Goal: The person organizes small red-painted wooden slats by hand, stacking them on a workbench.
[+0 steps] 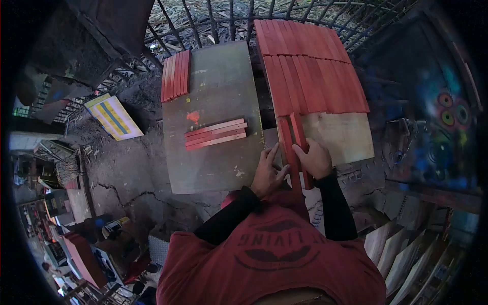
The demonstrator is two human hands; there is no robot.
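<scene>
My left hand (267,171) and my right hand (315,158) both grip a pair of long red wooden slats (292,133) that stand on edge at the near left corner of a pale plywood board (341,133). Farther along that board lie several red slats (310,66) laid side by side in two rows. My sleeves are black and my shirt is red.
A grey sheet (216,96) lies left of the plywood with three loose red slats (216,134) on it and a stack of red slats (176,75) at its far left corner. A yellow striped panel (113,116) rests on the cracked ground. Metal bars (213,20) run behind. Pale boards (401,254) lean at right.
</scene>
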